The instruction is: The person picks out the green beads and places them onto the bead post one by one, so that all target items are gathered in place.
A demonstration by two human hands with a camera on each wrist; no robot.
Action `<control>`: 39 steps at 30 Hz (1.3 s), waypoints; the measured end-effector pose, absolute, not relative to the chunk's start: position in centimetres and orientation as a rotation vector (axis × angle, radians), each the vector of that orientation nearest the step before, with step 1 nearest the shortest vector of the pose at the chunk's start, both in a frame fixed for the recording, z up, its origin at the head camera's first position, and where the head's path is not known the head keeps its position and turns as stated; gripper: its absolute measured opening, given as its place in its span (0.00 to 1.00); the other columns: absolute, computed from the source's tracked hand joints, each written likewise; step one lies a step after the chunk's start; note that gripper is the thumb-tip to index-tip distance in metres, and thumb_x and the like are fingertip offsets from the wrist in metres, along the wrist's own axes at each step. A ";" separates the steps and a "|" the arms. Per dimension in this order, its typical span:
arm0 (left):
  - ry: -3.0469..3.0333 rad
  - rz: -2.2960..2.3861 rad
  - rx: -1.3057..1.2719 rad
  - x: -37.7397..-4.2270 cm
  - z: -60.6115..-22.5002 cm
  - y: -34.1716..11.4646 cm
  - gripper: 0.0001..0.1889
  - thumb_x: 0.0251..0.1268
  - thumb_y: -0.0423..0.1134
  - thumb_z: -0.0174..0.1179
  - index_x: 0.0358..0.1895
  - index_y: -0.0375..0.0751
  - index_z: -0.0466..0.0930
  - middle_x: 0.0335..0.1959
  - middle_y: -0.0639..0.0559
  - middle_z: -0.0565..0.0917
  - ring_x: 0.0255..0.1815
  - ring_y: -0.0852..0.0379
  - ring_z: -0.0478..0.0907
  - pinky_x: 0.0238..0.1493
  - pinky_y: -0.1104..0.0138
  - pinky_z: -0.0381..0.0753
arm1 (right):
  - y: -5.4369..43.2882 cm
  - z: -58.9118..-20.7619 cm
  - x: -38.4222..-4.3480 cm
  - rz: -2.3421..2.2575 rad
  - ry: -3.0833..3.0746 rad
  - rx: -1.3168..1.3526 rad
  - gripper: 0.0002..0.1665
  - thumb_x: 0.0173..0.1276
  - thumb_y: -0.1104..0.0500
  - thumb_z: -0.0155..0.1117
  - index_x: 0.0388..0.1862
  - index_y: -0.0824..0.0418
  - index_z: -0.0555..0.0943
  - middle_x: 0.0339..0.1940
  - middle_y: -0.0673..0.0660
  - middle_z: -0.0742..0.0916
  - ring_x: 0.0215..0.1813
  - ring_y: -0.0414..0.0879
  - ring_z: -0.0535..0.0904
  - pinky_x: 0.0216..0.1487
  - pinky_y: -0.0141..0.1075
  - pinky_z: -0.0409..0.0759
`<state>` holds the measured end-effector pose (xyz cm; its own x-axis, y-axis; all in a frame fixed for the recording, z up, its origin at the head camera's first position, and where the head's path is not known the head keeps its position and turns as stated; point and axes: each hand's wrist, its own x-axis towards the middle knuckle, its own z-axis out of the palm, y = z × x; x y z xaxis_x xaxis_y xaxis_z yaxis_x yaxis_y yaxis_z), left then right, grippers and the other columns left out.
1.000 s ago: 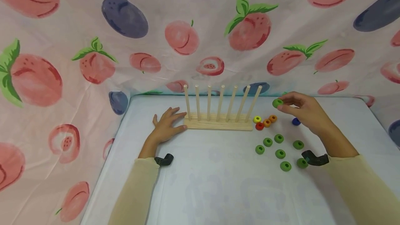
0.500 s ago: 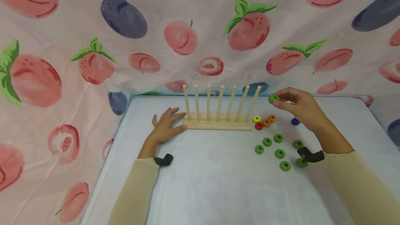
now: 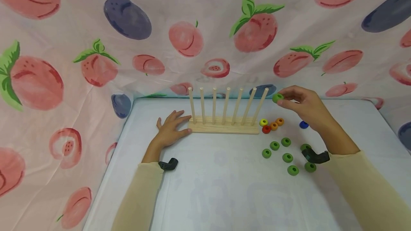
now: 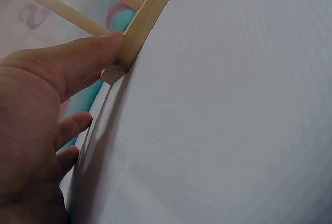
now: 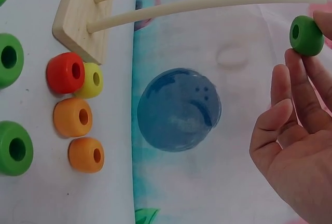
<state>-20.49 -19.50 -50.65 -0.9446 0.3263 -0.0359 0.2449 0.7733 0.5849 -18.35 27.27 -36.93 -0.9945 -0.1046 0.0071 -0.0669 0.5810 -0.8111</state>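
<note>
Green bead (image 3: pixel 277 98) was up in the air, just right of the tip of the last peg (image 3: pixel 260 106). A little gap showed between them in the right wrist view. The bead's hole ran nearly the same way as the long peg, more up and down than sideways.

On the left, the left hand (image 3: pixel 169 133) lay low on the table (image 3: pixel 208 188), its fingers spread apart. Its thumb and pointing finger touched the left end of the wooden stand (image 3: pixel 223 129). This hand was far from the bead. Then came a row of pegs (image 3: pixel 214 105), seven of them, standing up. Just past the stand were a yellow bead (image 3: pixel 263 122), a red bead (image 3: pixel 266 129) and two orange beads (image 3: pixel 274 126). Seven other green beads (image 3: pixel 287 158) lay closer to the person. Farthest right was the right hand (image 3: pixel 305 107), the near one. Its thumb and fingertips pinched the bead. It was lifted high, fingertips pointing left to the pegs, wrist lower and to the right.
</note>
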 end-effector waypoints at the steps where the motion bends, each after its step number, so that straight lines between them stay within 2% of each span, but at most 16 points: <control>1: 2.829 0.906 0.456 -20.5 -50.7 -19.5 0.34 0.66 0.63 0.64 0.74 0.61 0.72 0.83 0.52 0.59 0.86 0.45 0.43 0.73 0.30 0.21 | 27.2 -36.9 -18.4 -1.415 2.755 -0.149 0.25 0.72 0.43 0.67 0.61 0.54 0.80 0.50 0.42 0.83 0.59 0.39 0.74 0.50 0.23 0.77; 11: 2.835 0.901 0.457 -20.4 -50.6 -19.5 0.34 0.65 0.63 0.65 0.74 0.61 0.72 0.82 0.52 0.59 0.86 0.44 0.43 0.73 0.30 0.22 | 26.4 -36.1 -18.3 -1.456 2.773 -0.172 0.22 0.73 0.47 0.67 0.60 0.55 0.80 0.48 0.40 0.84 0.55 0.38 0.77 0.50 0.23 0.77; 27: 2.832 0.905 0.455 -20.5 -50.4 -19.6 0.34 0.65 0.63 0.64 0.74 0.61 0.72 0.83 0.52 0.59 0.86 0.44 0.43 0.72 0.30 0.21 | 25.4 -34.9 -18.6 -1.626 2.802 -0.250 0.18 0.74 0.53 0.66 0.58 0.60 0.81 0.46 0.40 0.85 0.56 0.38 0.78 0.51 0.20 0.77; 35: 2.815 0.893 0.437 -20.4 -50.5 -19.6 0.34 0.66 0.63 0.64 0.75 0.63 0.70 0.83 0.54 0.58 0.86 0.45 0.41 0.73 0.31 0.20 | 24.5 -34.3 -18.7 -1.660 2.812 -0.224 0.19 0.75 0.51 0.65 0.60 0.57 0.81 0.49 0.43 0.84 0.58 0.39 0.76 0.53 0.19 0.77; 39: 2.814 0.888 0.443 -20.5 -50.6 -19.6 0.34 0.66 0.63 0.64 0.75 0.63 0.70 0.83 0.54 0.58 0.86 0.45 0.41 0.73 0.31 0.21 | 24.0 -34.1 -18.9 -1.749 2.771 -0.269 0.17 0.75 0.55 0.65 0.58 0.58 0.82 0.48 0.42 0.84 0.58 0.39 0.77 0.53 0.19 0.78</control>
